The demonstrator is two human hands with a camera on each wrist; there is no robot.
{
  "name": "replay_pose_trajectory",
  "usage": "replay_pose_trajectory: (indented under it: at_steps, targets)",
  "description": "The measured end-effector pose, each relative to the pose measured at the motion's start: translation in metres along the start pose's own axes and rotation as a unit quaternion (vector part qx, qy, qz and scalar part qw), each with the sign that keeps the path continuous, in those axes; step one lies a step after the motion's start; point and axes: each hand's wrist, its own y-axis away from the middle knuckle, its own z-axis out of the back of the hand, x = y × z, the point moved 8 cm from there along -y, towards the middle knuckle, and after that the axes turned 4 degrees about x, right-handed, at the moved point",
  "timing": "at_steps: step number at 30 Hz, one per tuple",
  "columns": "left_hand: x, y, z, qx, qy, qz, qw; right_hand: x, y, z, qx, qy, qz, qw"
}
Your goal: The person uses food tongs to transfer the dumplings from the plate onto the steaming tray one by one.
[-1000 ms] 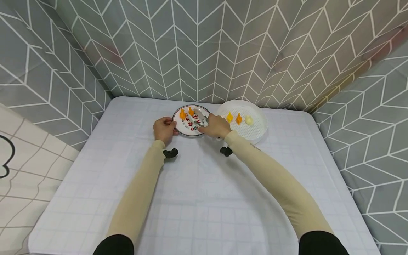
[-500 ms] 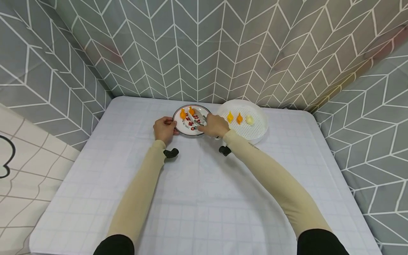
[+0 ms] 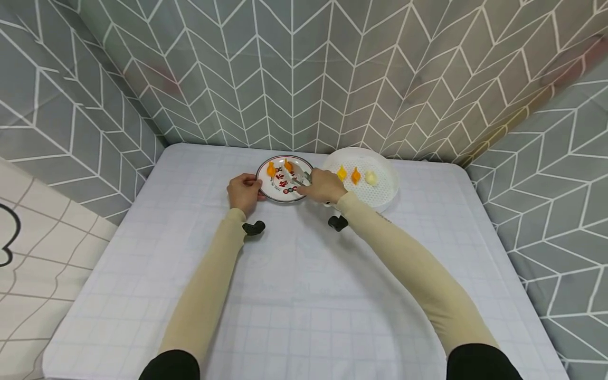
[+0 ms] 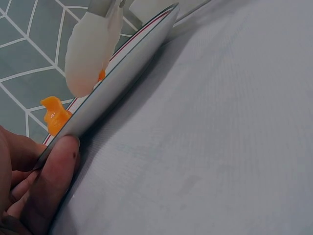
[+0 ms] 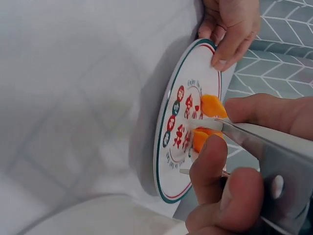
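Grey wall covering [image 3: 294, 74] with white zigzag lines stands behind the counter [image 3: 285, 295], which wears a white cloth. Two sleeves [image 3: 404, 258], beige with black upper ends, reach in from the near edge toward the far edge. Close to that far edge, a little right of its middle, sits a round white tray [image 3: 368, 200] with a dotted floor. Just beside it, on the side toward the counter's left edge, lies a smaller plate [image 3: 285, 201] with a dark rim and red printing.

The left hand [image 3: 244, 193] has its thumb and fingers clamped on the plate's rim, on the side facing the counter's left edge. The right hand [image 3: 325, 186] is wrapped around metal tongs [image 5: 288, 176] with whitish tips, held over the plate. The tips stand apart, on either side of one orange piece [image 3: 288, 165]; whether they touch it cannot be told. A second orange piece [image 3: 271, 169] lies on the plate nearer the left hand.

In the tray, a pale round piece [image 3: 371, 178], an orange one [image 3: 355, 176] and a yellow one [image 3: 341, 172] form a row.
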Motion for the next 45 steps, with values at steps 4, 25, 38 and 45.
replay_pose_trajectory:
  at_steps: [4,25,38,45]
  targets:
    - [0.001,0.001,0.000,0.000,0.000,0.004,1.0000,-0.004,0.007,0.006,0.009,-0.019,0.006,1.000]
    - [0.004,0.000,-0.005,0.007,-0.013,0.005,0.9999,-0.058,0.078,0.071,0.012,-0.028,-0.004,1.000]
    - [-0.005,-0.007,0.004,-0.004,-0.015,0.001,0.9999,-0.109,0.125,0.085,0.039,-0.018,-0.050,0.998]
    - [0.002,-0.004,-0.003,0.007,-0.013,0.014,0.9998,-0.132,0.129,0.063,0.078,-0.032,-0.057,0.995]
